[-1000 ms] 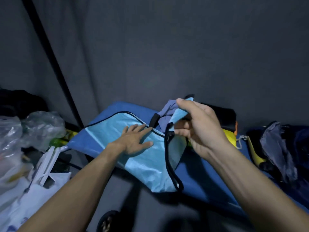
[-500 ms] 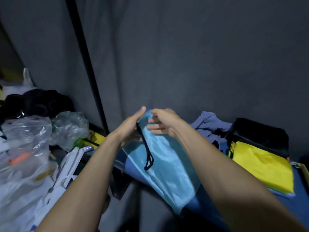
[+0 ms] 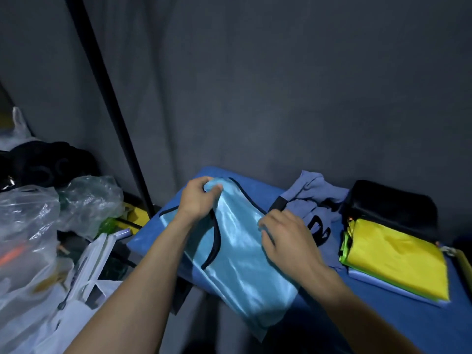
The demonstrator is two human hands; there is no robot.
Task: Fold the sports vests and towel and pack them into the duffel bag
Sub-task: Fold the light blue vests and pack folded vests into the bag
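A shiny light-blue sports vest [image 3: 237,254] with black trim lies folded lengthwise on the blue table [image 3: 258,190], its near end hanging over the table's front edge. My left hand [image 3: 199,198] grips the vest's far end, fingers curled round a bunch of fabric. My right hand [image 3: 283,233] rests on the vest's right edge with fingers bent over it. A crumpled grey-blue cloth [image 3: 314,200] lies just right of the vest. Further right, a folded yellow vest [image 3: 398,256] tops a flat stack. A black bag [image 3: 390,205] sits behind that stack.
Clear and white plastic bags [image 3: 28,238] crowd the left side beside the table. A black pole [image 3: 107,103] rises along the grey curtain behind. Dark items [image 3: 48,162] are piled at the far left.
The light-blue vest has come down from mid-air onto the table. My hands have separated: the left now grips the far end, the right has moved to the right edge.
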